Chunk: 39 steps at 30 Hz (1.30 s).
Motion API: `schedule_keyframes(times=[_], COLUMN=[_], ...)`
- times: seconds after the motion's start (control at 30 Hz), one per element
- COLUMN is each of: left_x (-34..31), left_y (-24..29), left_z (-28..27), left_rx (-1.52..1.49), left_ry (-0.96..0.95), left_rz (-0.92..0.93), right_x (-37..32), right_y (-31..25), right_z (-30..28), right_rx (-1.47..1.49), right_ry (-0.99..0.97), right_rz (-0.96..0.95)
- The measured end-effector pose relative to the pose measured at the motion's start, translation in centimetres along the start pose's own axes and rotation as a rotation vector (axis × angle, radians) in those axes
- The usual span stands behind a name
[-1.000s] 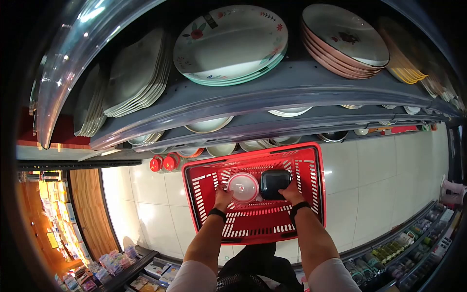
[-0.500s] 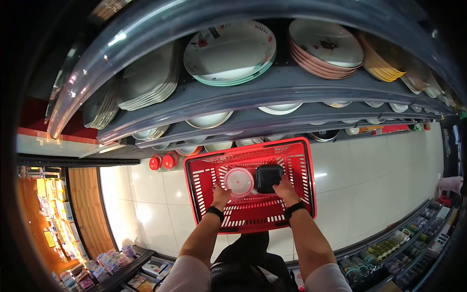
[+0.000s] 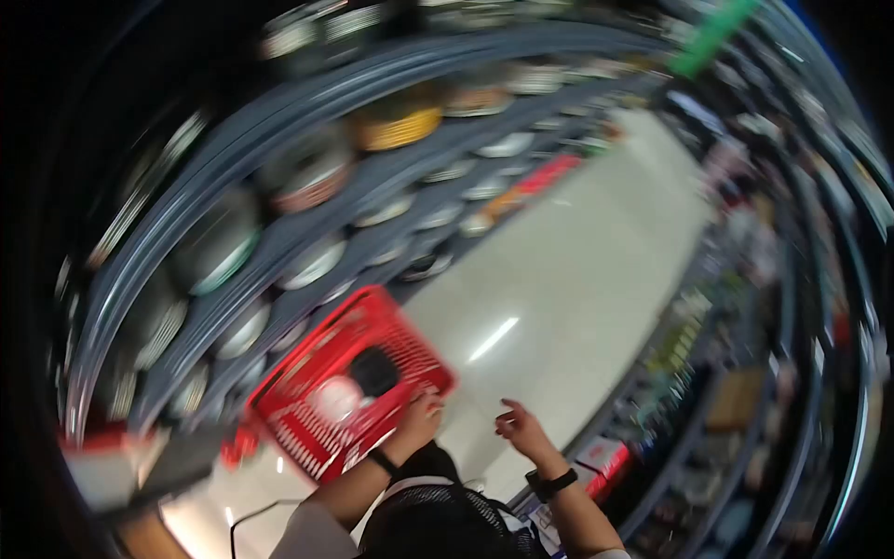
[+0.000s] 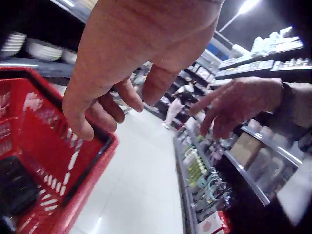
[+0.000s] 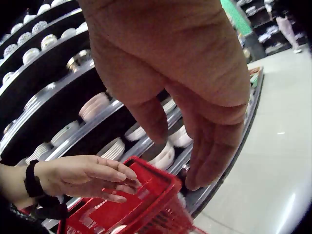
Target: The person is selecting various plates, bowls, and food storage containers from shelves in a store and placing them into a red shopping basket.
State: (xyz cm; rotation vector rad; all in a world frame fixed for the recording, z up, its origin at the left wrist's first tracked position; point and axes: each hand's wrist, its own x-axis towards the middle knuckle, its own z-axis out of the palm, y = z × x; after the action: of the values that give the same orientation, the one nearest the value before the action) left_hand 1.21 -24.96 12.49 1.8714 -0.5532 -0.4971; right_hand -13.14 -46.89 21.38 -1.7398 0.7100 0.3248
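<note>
A red shopping basket [image 3: 414, 343] stands on the floor at lower left in the head view. In it sit a black squarish container [image 3: 374, 373] and a round, clear-lidded container [image 3: 338, 399]. My left hand [image 3: 419, 419] hangs by the basket's near right corner with nothing in it; the left wrist view shows its fingers loosely bent and overlapping the basket's rim. Farther right, over the floor, my right hand [image 3: 523, 433] is empty too. The right wrist view shows its fingers [image 5: 209, 146] relaxed and pointing down.
Shelves of stacked plates and bowls [image 5: 95, 107] run along the left. A tiled aisle [image 3: 559, 289] leads away, with shelves of small goods [image 4: 200, 170] on its right. Farther down the aisle, a person [image 4: 178, 102] stands near the shelves. The head view is blurred.
Both hands have come out of the basket, off the containers, which stay inside it. The head view has turned right, so shelves and basket appear tilted and farther left.
</note>
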Motion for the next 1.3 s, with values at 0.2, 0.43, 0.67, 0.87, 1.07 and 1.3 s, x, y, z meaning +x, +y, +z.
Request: schedule_keyframes(times=[0.2, 0.43, 0.67, 0.87, 1.07, 1.3], left_x=[3.8, -8.3, -32.3, -45.1, -50.1, -52.9], left_y=[16.2, 38.8, 56.4, 61.0, 62.6, 62.3], left_z=[7.2, 23.0, 31.2, 37.7, 40.6, 42.4], left_rx=[-0.220, -0.394, -0.426, -0.281, -0.035, 0.077], left_ry=[-0.391, -1.097, -1.751, -1.655, -1.466, -1.409], left_rz=[0.143, 0.418, 0.829, 1.165, 1.303, 1.150], right_x=[-19.6, -51.3, -73.0, -78.2, -80.1, -80.3], right_y=[4.2, 5.1, 6.4, 8.2, 8.3, 9.5], right_z=[-7.5, -5.7, -0.7, -1.6, -3.4, -4.6], right_rx=[0.124, 0.179, -0.192, -0.411, -0.160, -0.121], right_ry=[0.550, 1.528, 2.591, 2.498, 2.264, 2.185], right_rz=[-0.066, -0.118, 0.023, 0.664, 0.818, 0.732])
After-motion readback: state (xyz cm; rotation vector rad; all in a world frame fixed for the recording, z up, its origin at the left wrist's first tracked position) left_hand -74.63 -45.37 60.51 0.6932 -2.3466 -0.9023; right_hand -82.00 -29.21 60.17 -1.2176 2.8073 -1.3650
